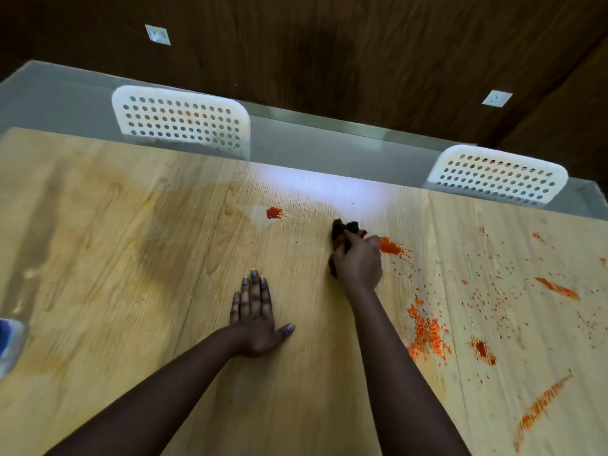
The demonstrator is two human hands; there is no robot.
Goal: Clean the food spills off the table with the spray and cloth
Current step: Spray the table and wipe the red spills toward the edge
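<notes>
Flat on the tabletop [98, 245] near its near edge, my left hand [255, 319] lies open, bracing. Farther in, my right hand [358, 258] grips the bunched dark cloth [342, 230]. An orange spill [390, 246] sits just right of it, so I'd sweep rightward; more spills [427, 334] trail toward the right edge.

Dark cloth [342, 233] and orange-red spills [427, 330] on the wooden worktop [131, 291].
Cloth bunched, near centre; spills scattered right; spray bottle [8, 340] at left edge, blurred.
</notes>
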